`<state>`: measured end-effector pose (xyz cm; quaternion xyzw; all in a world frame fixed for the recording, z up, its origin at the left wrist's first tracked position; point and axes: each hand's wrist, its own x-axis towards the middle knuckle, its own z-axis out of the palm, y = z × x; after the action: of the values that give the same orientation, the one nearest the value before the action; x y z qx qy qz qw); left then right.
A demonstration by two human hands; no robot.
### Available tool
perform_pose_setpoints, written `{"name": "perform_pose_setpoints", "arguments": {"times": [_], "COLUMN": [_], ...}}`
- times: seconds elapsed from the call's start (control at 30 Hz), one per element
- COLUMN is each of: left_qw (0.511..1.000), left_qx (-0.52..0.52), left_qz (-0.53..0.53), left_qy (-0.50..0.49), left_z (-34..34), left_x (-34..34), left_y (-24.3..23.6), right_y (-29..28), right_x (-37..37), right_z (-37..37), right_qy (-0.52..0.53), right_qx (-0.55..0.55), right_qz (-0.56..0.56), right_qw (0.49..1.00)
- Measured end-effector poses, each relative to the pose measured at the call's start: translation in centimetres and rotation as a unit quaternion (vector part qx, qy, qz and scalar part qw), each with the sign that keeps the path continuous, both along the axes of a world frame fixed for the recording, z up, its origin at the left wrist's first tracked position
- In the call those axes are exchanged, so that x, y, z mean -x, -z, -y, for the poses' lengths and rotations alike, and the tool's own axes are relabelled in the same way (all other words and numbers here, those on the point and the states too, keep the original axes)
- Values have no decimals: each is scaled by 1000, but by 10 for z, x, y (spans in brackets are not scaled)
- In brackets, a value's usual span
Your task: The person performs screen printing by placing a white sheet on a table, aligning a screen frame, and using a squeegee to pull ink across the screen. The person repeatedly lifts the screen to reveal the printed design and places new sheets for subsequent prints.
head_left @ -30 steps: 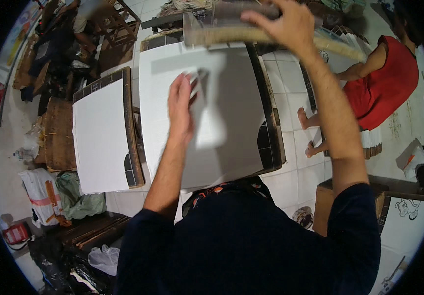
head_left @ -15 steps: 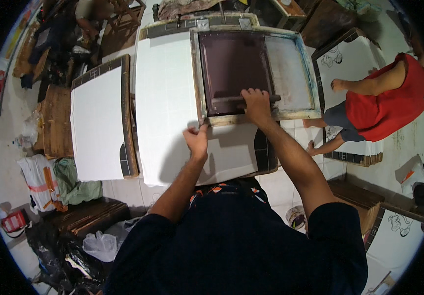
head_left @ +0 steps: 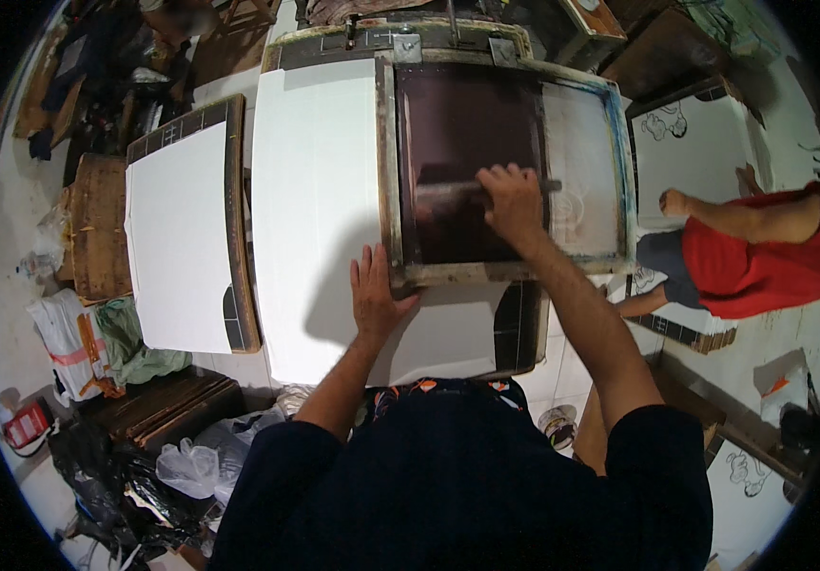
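The right hand [head_left: 513,202] grips the squeegee [head_left: 472,188] lying crosswise on the screen frame [head_left: 386,171], while the left hand [head_left: 375,290] presses flat, fingers spread, at its near corner.

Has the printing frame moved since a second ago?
Yes. The printing frame, earlier raised overhead, now lies flat on the white sheet, right hand on it.

From my remote seat I could not see the middle of the squeegee [head_left: 472,187] under the right hand [head_left: 513,202], the white sheet [head_left: 320,214] beneath the screen frame [head_left: 505,162] stayed hidden, and the person in red [head_left: 762,252] right of that frame was cut off.
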<state>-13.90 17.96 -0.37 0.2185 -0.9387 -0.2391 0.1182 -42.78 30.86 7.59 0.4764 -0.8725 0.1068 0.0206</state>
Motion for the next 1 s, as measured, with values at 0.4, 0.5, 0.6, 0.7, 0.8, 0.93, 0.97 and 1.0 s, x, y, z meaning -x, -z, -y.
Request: {"name": "perform_pose_setpoints", "arguments": {"times": [0.4, 0.5, 0.6, 0.7, 0.8, 0.93, 0.97, 1.0], "left_qw": [999, 998, 998, 998, 999, 999, 999, 1000], "left_qx": [16, 14, 12, 17, 18, 20, 19, 25], "left_qz": [52, 61, 59, 52, 36, 27, 25, 17], "left_qy": [8, 11, 10, 9, 4, 5, 5, 9], "left_z": [1, 1, 2, 3, 2, 0, 1, 1], "left_x": [-2, -3, -3, -3, -3, -4, -3, -3], "left_y": [3, 4, 4, 5, 5, 5, 5, 5], "right_y": [35, 35, 25, 20, 23, 27, 27, 25], "right_x": [153, 105, 109, 137, 158, 154, 147, 137], "right_z": [120, 90, 89, 112, 137, 132, 126, 118], "right_qy": [40, 46, 37, 54, 63, 59, 63, 62], "right_qx": [36, 72, 65, 65, 62, 30, 7, 13], "right_qz": [-110, -117, -67, -87, -126, -118, -90, -84], "right_qw": [992, 989, 995, 993, 988, 991, 994, 994]}}
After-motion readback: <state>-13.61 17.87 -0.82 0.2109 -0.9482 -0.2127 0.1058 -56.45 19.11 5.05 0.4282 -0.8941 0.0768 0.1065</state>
